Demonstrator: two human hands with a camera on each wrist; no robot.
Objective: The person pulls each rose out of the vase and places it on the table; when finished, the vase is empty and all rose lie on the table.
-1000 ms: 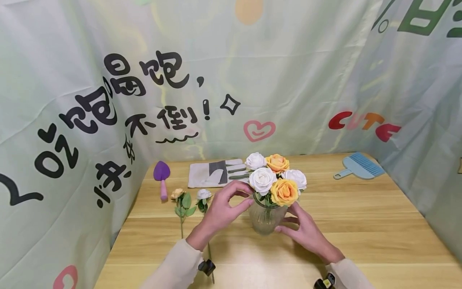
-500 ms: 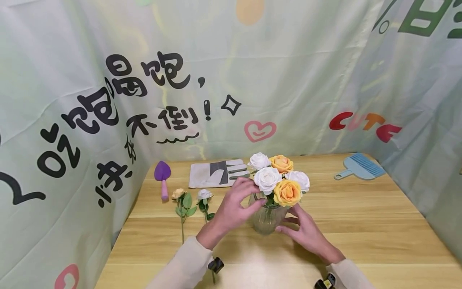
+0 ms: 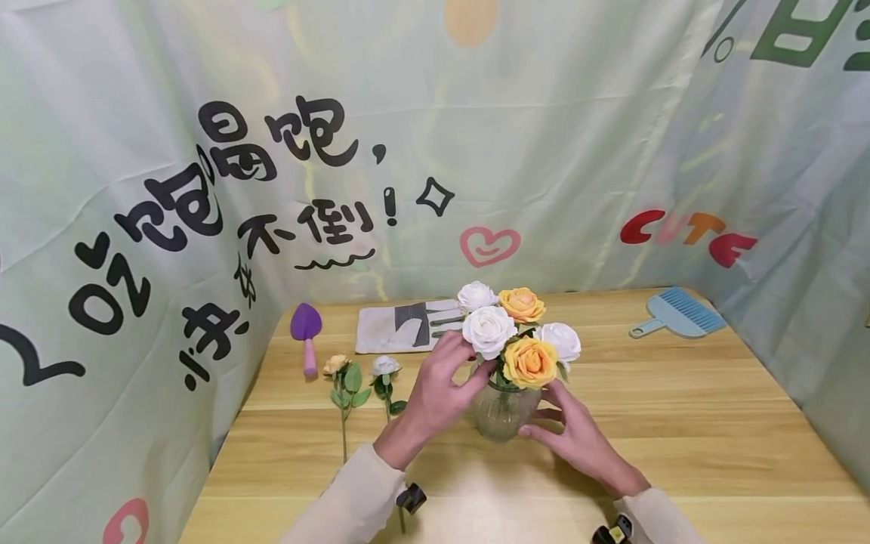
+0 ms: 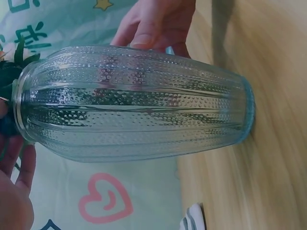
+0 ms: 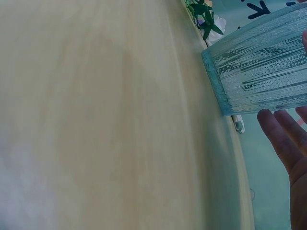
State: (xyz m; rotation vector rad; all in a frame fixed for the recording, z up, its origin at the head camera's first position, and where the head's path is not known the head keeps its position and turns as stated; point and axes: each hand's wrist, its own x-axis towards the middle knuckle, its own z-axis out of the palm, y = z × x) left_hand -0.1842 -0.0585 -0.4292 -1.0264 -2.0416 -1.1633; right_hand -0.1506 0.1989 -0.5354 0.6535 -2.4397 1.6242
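A ribbed clear glass vase (image 3: 506, 417) stands upright on the wooden table, bearing white and orange roses. My left hand (image 3: 438, 389) is at its mouth, thumb and fingers pinching just under the front white rose (image 3: 488, 332); the stem there is mostly hidden. Nearest me among the blooms is an orange rose (image 3: 531, 363). On the vase's right side, my right hand (image 3: 578, 434) grips the lower body between thumb and fingers. The left wrist view shows the vase's dimpled wall (image 4: 144, 105) close up, with the right hand (image 4: 160, 24) behind it.
Left of the vase lie a single yellow rose (image 3: 336, 366) and a white rose (image 3: 385, 366) with long stems. Farther back are a purple trowel (image 3: 306, 325) and a folded pair of gloves (image 3: 381, 329). A blue dustpan-like tool (image 3: 680, 313) lies back right.
The left hand moved right and in over the vase mouth. The roses swung right, then back left, and the front white one now stands slightly higher. The right hand stayed on the vase.
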